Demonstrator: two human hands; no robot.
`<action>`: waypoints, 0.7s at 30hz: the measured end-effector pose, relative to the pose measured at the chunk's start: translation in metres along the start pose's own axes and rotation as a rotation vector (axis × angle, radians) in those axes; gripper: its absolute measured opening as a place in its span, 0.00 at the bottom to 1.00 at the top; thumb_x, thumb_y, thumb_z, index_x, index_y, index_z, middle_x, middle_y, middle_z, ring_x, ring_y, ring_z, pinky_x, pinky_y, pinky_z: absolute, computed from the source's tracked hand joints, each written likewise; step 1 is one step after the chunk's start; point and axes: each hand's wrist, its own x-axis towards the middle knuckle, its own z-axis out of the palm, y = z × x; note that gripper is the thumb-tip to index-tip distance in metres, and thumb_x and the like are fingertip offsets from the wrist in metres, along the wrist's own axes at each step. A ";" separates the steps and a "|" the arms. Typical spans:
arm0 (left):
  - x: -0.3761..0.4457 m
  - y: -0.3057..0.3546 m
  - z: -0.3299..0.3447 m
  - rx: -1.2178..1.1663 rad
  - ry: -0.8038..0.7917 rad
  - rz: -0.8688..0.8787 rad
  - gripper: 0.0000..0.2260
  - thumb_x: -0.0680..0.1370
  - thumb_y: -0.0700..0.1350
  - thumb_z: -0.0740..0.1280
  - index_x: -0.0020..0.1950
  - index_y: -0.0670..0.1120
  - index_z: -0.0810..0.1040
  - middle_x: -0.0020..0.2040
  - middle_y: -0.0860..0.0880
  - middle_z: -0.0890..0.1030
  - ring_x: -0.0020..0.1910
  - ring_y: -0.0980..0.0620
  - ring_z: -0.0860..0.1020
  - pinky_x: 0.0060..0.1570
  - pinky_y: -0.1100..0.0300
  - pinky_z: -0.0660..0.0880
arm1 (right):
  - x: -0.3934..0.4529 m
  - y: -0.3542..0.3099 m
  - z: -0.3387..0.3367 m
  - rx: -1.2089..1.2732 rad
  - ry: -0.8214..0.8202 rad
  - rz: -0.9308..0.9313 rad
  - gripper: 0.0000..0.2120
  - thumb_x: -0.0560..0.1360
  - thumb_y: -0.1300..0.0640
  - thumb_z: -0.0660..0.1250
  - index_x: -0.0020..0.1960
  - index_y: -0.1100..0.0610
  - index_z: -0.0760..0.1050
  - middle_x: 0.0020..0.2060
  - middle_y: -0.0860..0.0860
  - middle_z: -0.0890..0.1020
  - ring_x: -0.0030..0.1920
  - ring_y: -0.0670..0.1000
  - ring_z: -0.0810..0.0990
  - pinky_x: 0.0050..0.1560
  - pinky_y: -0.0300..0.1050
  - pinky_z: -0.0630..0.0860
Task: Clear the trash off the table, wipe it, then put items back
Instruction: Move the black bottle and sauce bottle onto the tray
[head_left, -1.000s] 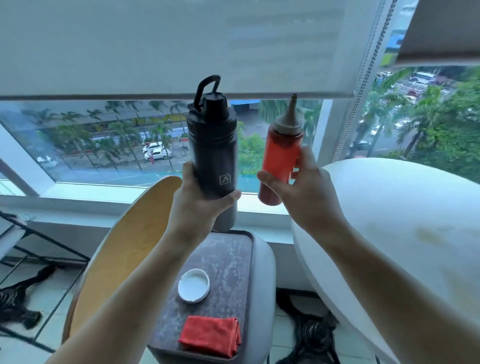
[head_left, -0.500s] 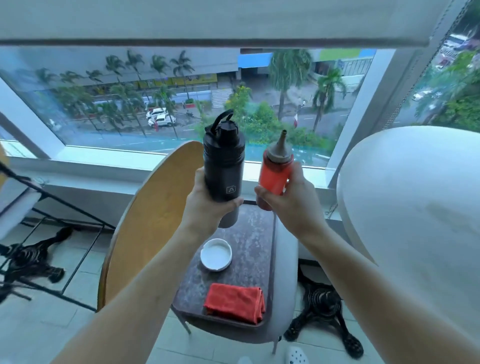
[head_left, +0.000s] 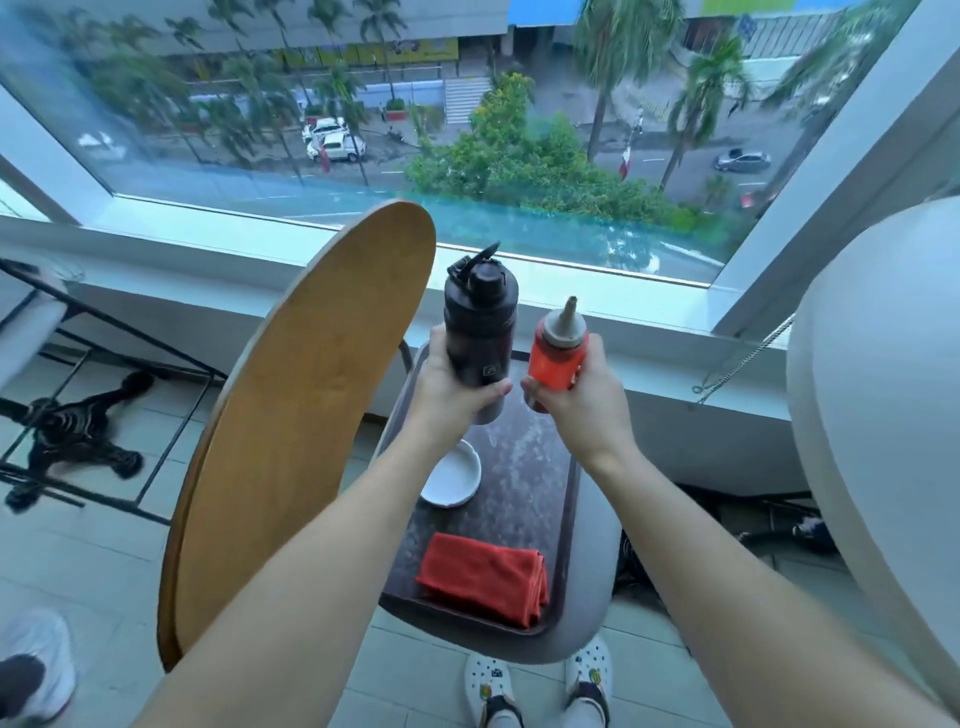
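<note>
Above the small dark table (head_left: 524, 457): two bottles, one per hand.
Left hand (head_left: 449, 387) fingers wrap the black flask (head_left: 480, 332); right hand (head_left: 574, 397) fingers curl round the red squeeze bottle (head_left: 556, 358). Below lie one white dish (head_left: 452, 473) and one folded red cloth (head_left: 483, 577). A tilted wooden tabletop (head_left: 291, 431) stands left, a white table (head_left: 878, 415) right.

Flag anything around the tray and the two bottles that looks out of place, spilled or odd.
Nothing is spilled. The dark tray sits on a chair seat rather than a table, and its surface looks smudged with pale streaks. On it lie a white dish and a folded red cloth. The left hand holds the black bottle upright; the right hand holds the red squeeze bottle.
</note>
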 end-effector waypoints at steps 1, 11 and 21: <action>0.005 -0.008 0.001 0.004 0.005 -0.014 0.35 0.67 0.42 0.82 0.60 0.67 0.66 0.58 0.57 0.82 0.57 0.65 0.79 0.56 0.64 0.76 | 0.004 0.007 0.006 -0.001 -0.010 0.010 0.24 0.70 0.52 0.78 0.59 0.48 0.69 0.45 0.48 0.82 0.46 0.52 0.79 0.42 0.45 0.74; 0.028 -0.062 0.007 0.019 0.069 -0.071 0.32 0.65 0.48 0.82 0.62 0.59 0.69 0.58 0.58 0.82 0.58 0.60 0.79 0.56 0.65 0.76 | 0.026 0.063 0.047 -0.033 -0.107 0.111 0.25 0.69 0.53 0.79 0.59 0.46 0.69 0.48 0.45 0.82 0.50 0.51 0.80 0.46 0.45 0.72; 0.030 -0.082 0.014 0.009 0.062 -0.101 0.34 0.65 0.46 0.83 0.64 0.59 0.68 0.54 0.65 0.81 0.57 0.64 0.79 0.58 0.63 0.75 | 0.042 0.091 0.064 -0.019 -0.145 0.128 0.25 0.68 0.55 0.79 0.58 0.42 0.70 0.50 0.43 0.83 0.52 0.50 0.81 0.54 0.49 0.78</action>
